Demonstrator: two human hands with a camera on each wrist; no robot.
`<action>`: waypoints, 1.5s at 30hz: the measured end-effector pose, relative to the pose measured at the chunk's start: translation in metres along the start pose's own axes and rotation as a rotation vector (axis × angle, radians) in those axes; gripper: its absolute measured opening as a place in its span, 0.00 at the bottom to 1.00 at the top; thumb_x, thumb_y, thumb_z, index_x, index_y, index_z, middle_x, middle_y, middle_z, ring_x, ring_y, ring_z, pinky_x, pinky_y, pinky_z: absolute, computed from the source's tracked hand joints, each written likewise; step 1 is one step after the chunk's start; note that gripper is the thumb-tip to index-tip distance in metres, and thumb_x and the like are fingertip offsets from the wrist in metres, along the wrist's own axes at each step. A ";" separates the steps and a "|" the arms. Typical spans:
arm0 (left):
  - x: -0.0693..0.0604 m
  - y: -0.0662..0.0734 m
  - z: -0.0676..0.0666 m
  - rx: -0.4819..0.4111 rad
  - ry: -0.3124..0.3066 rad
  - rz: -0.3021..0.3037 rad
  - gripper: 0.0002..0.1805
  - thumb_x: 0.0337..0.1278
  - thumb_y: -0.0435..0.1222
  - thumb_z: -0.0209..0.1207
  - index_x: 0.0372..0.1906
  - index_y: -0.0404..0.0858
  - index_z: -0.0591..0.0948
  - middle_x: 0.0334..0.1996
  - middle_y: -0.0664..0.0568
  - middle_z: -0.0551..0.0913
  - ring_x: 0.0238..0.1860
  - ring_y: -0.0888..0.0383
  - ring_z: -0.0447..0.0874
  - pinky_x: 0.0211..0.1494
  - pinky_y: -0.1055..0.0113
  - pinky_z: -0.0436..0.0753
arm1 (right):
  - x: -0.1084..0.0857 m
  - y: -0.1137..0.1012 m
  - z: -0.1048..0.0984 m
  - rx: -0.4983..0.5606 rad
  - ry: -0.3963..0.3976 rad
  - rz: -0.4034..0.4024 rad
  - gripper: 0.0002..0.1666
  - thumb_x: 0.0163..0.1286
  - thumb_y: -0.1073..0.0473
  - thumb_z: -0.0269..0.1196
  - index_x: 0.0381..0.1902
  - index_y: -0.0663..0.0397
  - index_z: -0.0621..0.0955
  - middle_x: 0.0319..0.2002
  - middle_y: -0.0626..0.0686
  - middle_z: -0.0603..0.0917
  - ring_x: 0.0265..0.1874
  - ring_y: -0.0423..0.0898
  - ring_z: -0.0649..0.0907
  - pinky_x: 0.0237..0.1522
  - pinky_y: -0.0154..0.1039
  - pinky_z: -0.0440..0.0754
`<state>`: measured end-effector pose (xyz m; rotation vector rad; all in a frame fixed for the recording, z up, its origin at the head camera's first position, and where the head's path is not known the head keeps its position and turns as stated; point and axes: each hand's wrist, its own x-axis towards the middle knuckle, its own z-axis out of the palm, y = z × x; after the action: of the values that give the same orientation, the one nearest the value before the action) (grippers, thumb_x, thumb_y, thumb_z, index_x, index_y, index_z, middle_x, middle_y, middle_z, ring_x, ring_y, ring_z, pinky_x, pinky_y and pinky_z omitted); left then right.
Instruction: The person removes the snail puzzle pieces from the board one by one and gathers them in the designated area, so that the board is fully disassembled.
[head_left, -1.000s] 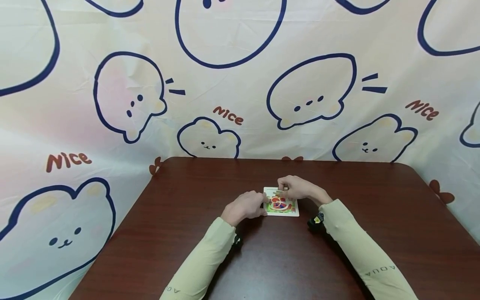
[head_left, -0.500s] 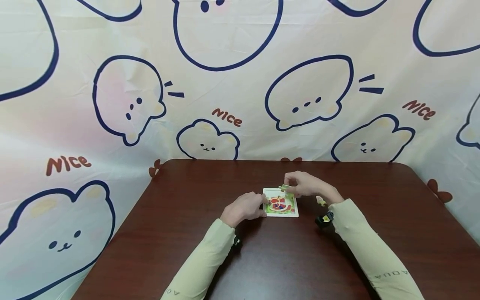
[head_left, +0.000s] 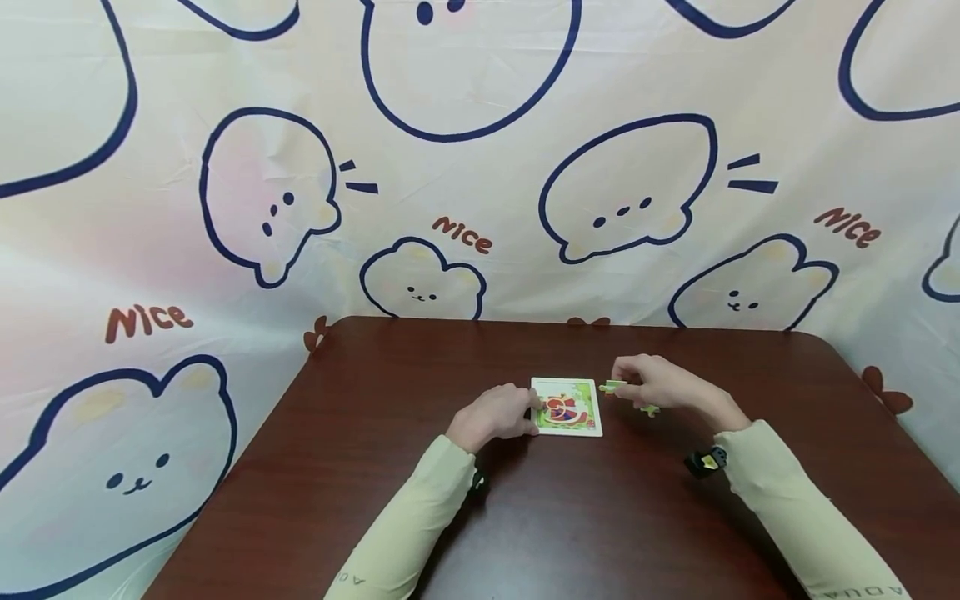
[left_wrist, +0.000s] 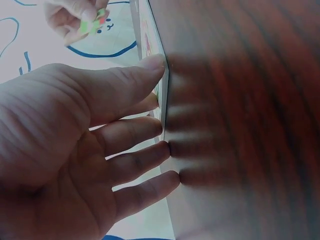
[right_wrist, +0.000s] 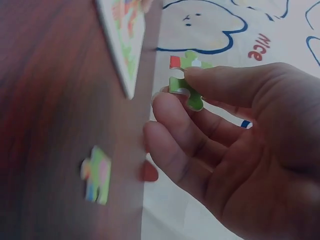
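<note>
My right hand point(head_left: 660, 385) is just right of the puzzle board, pinching a green jigsaw piece point(right_wrist: 187, 95) with a bit of red between thumb and fingers. The white-framed jigsaw puzzle board point(head_left: 570, 430) lies flat on the table, with a red and green picture. At its left side my left hand point(head_left: 495, 415) rests with fingers extended; the thumb touches the board's edge and the index finger reaches over it. Another jigsaw piece point(right_wrist: 97, 175), green with pink and blue, lies on the table under the right hand.
The dark brown wooden table point(head_left: 525, 517) runs back to a pale cloth backdrop point(head_left: 510, 192) with bear drawings. Both forearms wear light sleeves, with a dark camera strap point(head_left: 707, 461) at the right wrist.
My right hand has lifted away from the board's top and moved right, carrying the green jigsaw piece. The loose piece beneath has come into view. My left hand stays at the board's left edge.
</note>
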<state>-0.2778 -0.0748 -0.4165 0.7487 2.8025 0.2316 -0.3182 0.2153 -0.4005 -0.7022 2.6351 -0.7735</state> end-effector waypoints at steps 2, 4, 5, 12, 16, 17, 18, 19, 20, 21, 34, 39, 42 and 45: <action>0.001 0.000 0.000 -0.004 0.001 -0.005 0.20 0.59 0.47 0.66 0.56 0.49 0.82 0.40 0.56 0.82 0.32 0.59 0.74 0.35 0.69 0.71 | -0.005 0.007 0.001 0.011 -0.005 0.017 0.03 0.71 0.58 0.61 0.36 0.47 0.76 0.29 0.55 0.81 0.23 0.47 0.79 0.25 0.39 0.76; 0.002 0.000 0.000 -0.009 0.004 0.000 0.20 0.59 0.47 0.66 0.56 0.49 0.82 0.40 0.55 0.82 0.33 0.59 0.74 0.36 0.68 0.71 | -0.010 0.015 0.001 0.026 -0.010 0.035 0.03 0.71 0.58 0.61 0.37 0.48 0.76 0.29 0.54 0.80 0.23 0.46 0.78 0.25 0.39 0.77; 0.003 0.001 0.000 -0.015 0.006 0.003 0.20 0.58 0.46 0.66 0.56 0.49 0.82 0.41 0.55 0.82 0.34 0.59 0.74 0.37 0.68 0.71 | -0.012 0.019 0.001 0.036 -0.012 0.047 0.03 0.71 0.59 0.61 0.37 0.49 0.76 0.28 0.54 0.80 0.23 0.46 0.78 0.25 0.39 0.77; 0.003 0.000 -0.001 -0.011 0.018 0.033 0.19 0.59 0.43 0.66 0.55 0.46 0.83 0.43 0.55 0.81 0.37 0.59 0.74 0.41 0.68 0.72 | -0.020 0.033 0.000 0.061 -0.020 0.041 0.03 0.71 0.59 0.61 0.37 0.52 0.77 0.31 0.53 0.81 0.26 0.46 0.79 0.29 0.41 0.81; 0.003 -0.001 0.001 0.016 0.022 0.048 0.18 0.59 0.44 0.66 0.54 0.47 0.84 0.46 0.55 0.81 0.39 0.59 0.74 0.43 0.67 0.74 | -0.023 0.037 -0.001 0.056 -0.019 0.046 0.03 0.71 0.60 0.61 0.37 0.52 0.77 0.32 0.53 0.81 0.26 0.47 0.79 0.29 0.42 0.80; 0.003 -0.001 0.001 0.022 0.022 0.049 0.18 0.59 0.44 0.66 0.54 0.47 0.83 0.47 0.55 0.81 0.40 0.59 0.74 0.45 0.67 0.74 | -0.025 0.039 -0.002 0.054 -0.017 0.050 0.03 0.71 0.60 0.61 0.37 0.52 0.77 0.32 0.53 0.82 0.25 0.47 0.79 0.28 0.41 0.80; 0.003 -0.001 0.000 0.030 0.024 0.050 0.18 0.59 0.44 0.66 0.54 0.47 0.83 0.48 0.55 0.81 0.41 0.59 0.74 0.46 0.67 0.75 | -0.026 0.040 -0.002 0.049 -0.016 0.049 0.03 0.71 0.59 0.61 0.37 0.51 0.77 0.32 0.53 0.82 0.25 0.46 0.79 0.28 0.41 0.80; 0.002 -0.001 0.000 0.035 0.025 0.049 0.19 0.59 0.44 0.66 0.55 0.47 0.83 0.50 0.54 0.81 0.42 0.59 0.73 0.48 0.66 0.75 | -0.027 0.042 -0.003 0.047 -0.016 0.048 0.02 0.71 0.59 0.61 0.38 0.51 0.77 0.33 0.53 0.82 0.25 0.46 0.79 0.28 0.40 0.80; 0.002 0.000 0.000 0.038 0.026 0.050 0.19 0.59 0.44 0.66 0.55 0.47 0.83 0.51 0.54 0.81 0.43 0.59 0.73 0.48 0.66 0.75 | -0.029 0.043 -0.004 0.044 -0.015 0.042 0.02 0.71 0.59 0.60 0.38 0.51 0.78 0.33 0.53 0.82 0.25 0.46 0.79 0.28 0.40 0.80; 0.002 0.000 0.000 0.043 0.027 0.050 0.19 0.59 0.44 0.66 0.56 0.47 0.83 0.52 0.54 0.80 0.44 0.59 0.73 0.49 0.66 0.75 | -0.030 0.045 -0.004 0.042 -0.015 0.039 0.02 0.71 0.59 0.60 0.38 0.50 0.78 0.33 0.53 0.81 0.24 0.46 0.79 0.28 0.40 0.80; 0.000 0.001 -0.002 0.010 0.020 0.021 0.23 0.60 0.44 0.66 0.60 0.46 0.80 0.59 0.54 0.80 0.46 0.58 0.74 0.51 0.65 0.76 | -0.038 0.064 -0.020 0.027 0.021 0.107 0.06 0.72 0.58 0.59 0.43 0.49 0.81 0.31 0.52 0.77 0.24 0.46 0.76 0.27 0.38 0.78; 0.000 0.000 -0.003 0.004 0.021 0.021 0.24 0.59 0.45 0.66 0.60 0.47 0.80 0.56 0.55 0.81 0.43 0.59 0.74 0.46 0.67 0.74 | -0.038 0.073 -0.021 0.069 0.005 0.105 0.07 0.71 0.58 0.60 0.44 0.51 0.81 0.30 0.52 0.77 0.23 0.47 0.76 0.26 0.39 0.78; 0.001 0.000 -0.003 0.005 0.024 0.014 0.24 0.59 0.45 0.66 0.60 0.47 0.80 0.55 0.56 0.81 0.42 0.59 0.74 0.46 0.67 0.74 | -0.036 0.079 -0.021 0.090 -0.007 0.107 0.08 0.71 0.57 0.61 0.45 0.52 0.82 0.30 0.52 0.78 0.22 0.46 0.76 0.26 0.39 0.78; 0.001 0.001 -0.001 -0.006 0.018 0.005 0.24 0.59 0.45 0.66 0.60 0.47 0.80 0.54 0.56 0.82 0.42 0.59 0.73 0.45 0.67 0.74 | -0.036 0.083 -0.020 0.108 -0.014 0.117 0.10 0.71 0.57 0.61 0.47 0.52 0.83 0.30 0.52 0.78 0.21 0.46 0.75 0.25 0.38 0.77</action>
<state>-0.2782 -0.0738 -0.4154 0.7567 2.8159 0.2491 -0.3271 0.3037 -0.4262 -0.5174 2.5733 -0.8659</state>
